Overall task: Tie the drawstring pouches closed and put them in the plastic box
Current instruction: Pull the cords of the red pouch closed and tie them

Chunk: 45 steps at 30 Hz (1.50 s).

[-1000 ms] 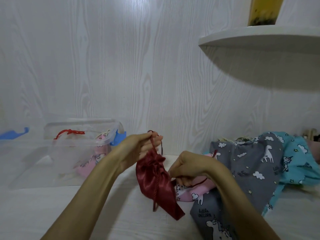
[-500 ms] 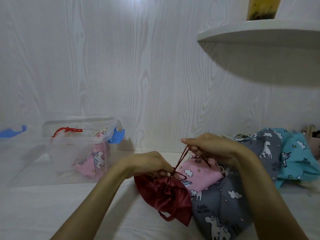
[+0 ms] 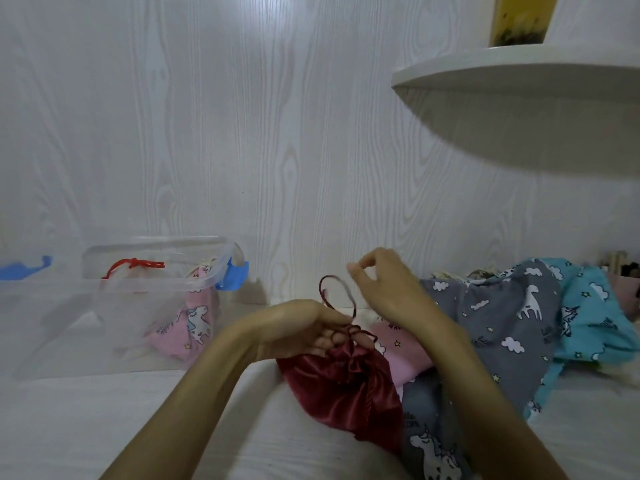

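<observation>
Red satin pouch (image 3: 346,379) on the table, cord being worked.

Left hand (image 3: 304,332) grips the gathered neck of the pouch, fingers curled round it. Right hand (image 3: 384,289), just above and to its right, has thumb and forefinger pinched together by the dark red cord loop (image 3: 337,292); actual contact cannot be confirmed. Clear plastic box (image 3: 114,306) stands well left of the left hand, pink unicorn pouch (image 3: 194,323) inside. Printed pouches (image 3: 502,323) lie heaped under the right forearm.

Dim soft light, glare high on wall, wide-angle bending, slight blur
</observation>
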Each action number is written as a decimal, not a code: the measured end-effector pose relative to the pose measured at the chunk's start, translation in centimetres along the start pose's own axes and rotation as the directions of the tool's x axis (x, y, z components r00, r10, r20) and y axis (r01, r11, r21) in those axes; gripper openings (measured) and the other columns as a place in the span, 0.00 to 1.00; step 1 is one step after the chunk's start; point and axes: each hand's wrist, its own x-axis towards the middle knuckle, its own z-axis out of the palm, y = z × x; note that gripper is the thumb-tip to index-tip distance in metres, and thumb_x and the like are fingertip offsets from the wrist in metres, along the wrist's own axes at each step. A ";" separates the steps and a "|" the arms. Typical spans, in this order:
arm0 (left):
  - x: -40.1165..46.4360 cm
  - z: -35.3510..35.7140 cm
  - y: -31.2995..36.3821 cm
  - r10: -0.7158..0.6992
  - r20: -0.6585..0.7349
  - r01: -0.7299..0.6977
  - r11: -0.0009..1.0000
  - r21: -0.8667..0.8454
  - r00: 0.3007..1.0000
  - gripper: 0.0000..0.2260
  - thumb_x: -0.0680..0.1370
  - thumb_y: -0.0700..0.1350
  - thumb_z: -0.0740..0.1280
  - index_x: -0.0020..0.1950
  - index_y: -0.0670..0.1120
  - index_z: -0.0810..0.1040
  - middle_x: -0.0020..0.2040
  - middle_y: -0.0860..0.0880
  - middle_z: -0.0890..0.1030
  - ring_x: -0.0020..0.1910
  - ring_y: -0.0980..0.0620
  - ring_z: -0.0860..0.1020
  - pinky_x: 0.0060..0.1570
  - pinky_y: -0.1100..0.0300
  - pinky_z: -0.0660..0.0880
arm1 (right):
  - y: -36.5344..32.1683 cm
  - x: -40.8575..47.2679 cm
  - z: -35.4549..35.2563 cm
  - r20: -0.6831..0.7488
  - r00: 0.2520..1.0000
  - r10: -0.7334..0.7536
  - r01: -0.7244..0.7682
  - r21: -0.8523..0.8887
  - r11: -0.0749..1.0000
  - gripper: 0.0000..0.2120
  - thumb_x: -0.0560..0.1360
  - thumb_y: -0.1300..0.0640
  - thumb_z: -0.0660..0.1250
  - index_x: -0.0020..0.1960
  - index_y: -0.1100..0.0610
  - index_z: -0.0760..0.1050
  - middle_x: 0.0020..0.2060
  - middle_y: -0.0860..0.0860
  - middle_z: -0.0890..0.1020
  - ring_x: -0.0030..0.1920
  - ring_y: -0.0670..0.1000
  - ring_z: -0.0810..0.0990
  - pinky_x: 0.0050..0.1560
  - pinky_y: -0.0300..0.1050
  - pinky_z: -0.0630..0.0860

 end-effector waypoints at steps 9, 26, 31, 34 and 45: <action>-1.0 -1.2 0.2 -0.021 -0.070 0.009 0.984 -0.177 0.997 0.13 0.80 0.43 0.58 0.46 0.42 0.81 0.32 0.52 0.77 0.33 0.58 0.76 0.43 0.67 0.73 | -0.4 -1.6 -4.8 0.638 0.752 -0.164 0.121 0.110 0.987 0.13 0.74 0.59 0.68 0.58 0.48 0.79 0.26 0.33 0.78 0.30 0.38 0.74 0.35 0.28 0.69; -3.5 -1.6 1.0 0.033 -0.089 -0.030 0.999 0.036 0.995 0.12 0.77 0.49 0.65 0.54 0.46 0.83 0.36 0.56 0.79 0.36 0.63 0.77 0.43 0.71 0.75 | 0.7 -1.0 -4.2 0.487 0.822 -0.296 0.076 0.421 0.904 0.08 0.76 0.50 0.64 0.48 0.52 0.80 0.49 0.53 0.81 0.50 0.50 0.78 0.55 0.43 0.70; -3.4 -1.7 0.9 0.106 -0.284 -0.166 0.967 -0.196 0.953 0.07 0.75 0.46 0.68 0.49 0.47 0.85 0.39 0.54 0.84 0.38 0.63 0.82 0.39 0.70 0.78 | 0.0 -0.9 -4.1 0.284 0.919 -0.274 0.091 0.524 0.847 0.08 0.78 0.54 0.62 0.41 0.54 0.75 0.26 0.44 0.75 0.30 0.43 0.70 0.38 0.36 0.67; -3.5 -1.9 0.7 0.136 -0.348 -0.247 0.923 -0.297 0.928 0.06 0.74 0.43 0.68 0.48 0.46 0.84 0.41 0.52 0.85 0.39 0.62 0.83 0.35 0.69 0.78 | 0.0 -1.6 -5.8 0.353 0.879 -0.320 0.131 0.467 0.875 0.07 0.74 0.54 0.67 0.45 0.55 0.82 0.29 0.43 0.81 0.31 0.46 0.74 0.36 0.31 0.68; -3.5 -1.5 0.9 0.213 -0.333 -0.271 0.953 -0.138 0.919 0.05 0.69 0.39 0.71 0.38 0.47 0.86 0.37 0.50 0.85 0.37 0.60 0.83 0.39 0.71 0.78 | -1.1 -1.0 -4.4 0.314 0.916 -0.251 0.194 0.203 0.960 0.08 0.77 0.52 0.64 0.50 0.47 0.82 0.43 0.42 0.82 0.42 0.41 0.77 0.44 0.30 0.72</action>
